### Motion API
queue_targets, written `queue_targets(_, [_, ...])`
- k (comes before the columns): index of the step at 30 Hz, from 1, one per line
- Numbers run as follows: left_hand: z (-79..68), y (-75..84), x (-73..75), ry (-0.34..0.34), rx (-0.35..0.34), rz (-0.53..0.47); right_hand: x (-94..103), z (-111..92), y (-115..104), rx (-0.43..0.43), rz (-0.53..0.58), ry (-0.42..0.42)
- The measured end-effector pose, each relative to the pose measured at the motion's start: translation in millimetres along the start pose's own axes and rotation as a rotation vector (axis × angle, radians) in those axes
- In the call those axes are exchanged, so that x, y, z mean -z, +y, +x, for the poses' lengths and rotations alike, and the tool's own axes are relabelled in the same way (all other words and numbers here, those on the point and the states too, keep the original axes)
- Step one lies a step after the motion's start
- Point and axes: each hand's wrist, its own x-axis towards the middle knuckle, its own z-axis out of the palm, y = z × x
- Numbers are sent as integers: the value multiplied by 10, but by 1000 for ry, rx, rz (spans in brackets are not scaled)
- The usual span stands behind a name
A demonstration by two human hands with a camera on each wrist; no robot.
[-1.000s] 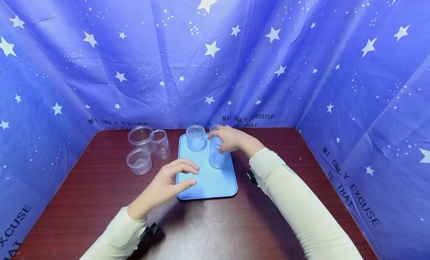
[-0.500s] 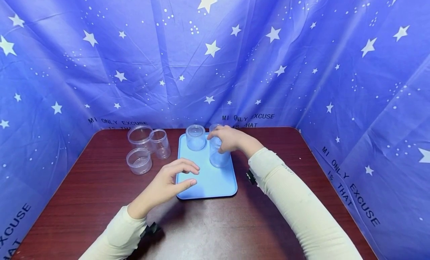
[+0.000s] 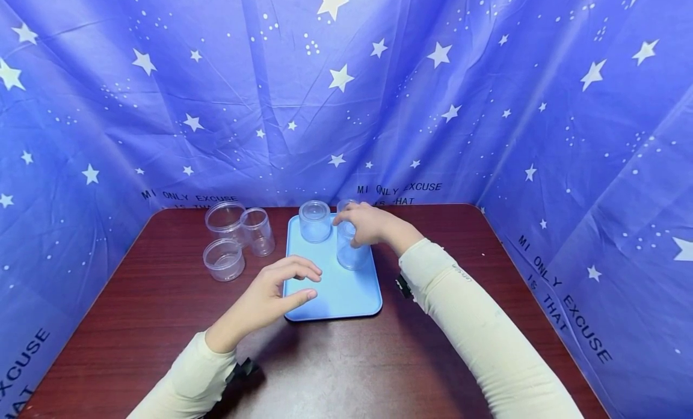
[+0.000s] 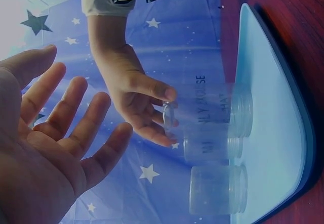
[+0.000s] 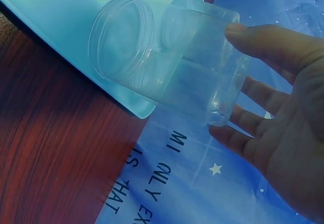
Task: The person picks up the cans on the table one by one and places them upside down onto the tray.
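Note:
My right hand [image 3: 368, 223] holds the base end of a clear plastic jar [image 3: 352, 258], thumb on one side and fingers on the other. This jar is upside down, its threaded mouth right at the blue tray [image 3: 330, 302]. A shorter clear jar [image 3: 315, 225] stands inverted at the tray's back left. Behind the held jar, partly hidden, is a third jar [image 4: 207, 145], seen in the left wrist view. My left hand [image 3: 265, 299] hovers over the tray's left front, fingers spread and slightly bent, palm bare in the left wrist view.
Left of the tray, three more clear jars stand mouth up on the dark red table [image 3: 162, 287]: a wide one [image 3: 219, 217], a tall narrow one [image 3: 260, 234] and a low one [image 3: 224, 264]. A blue starry curtain [image 3: 292, 94] surrounds the table's back and sides.

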Motion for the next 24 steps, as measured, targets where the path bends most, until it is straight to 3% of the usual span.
queue_targets(24, [-12, -16, 3, -12, 10, 17, 70, -56, -35, -1, 7, -10])
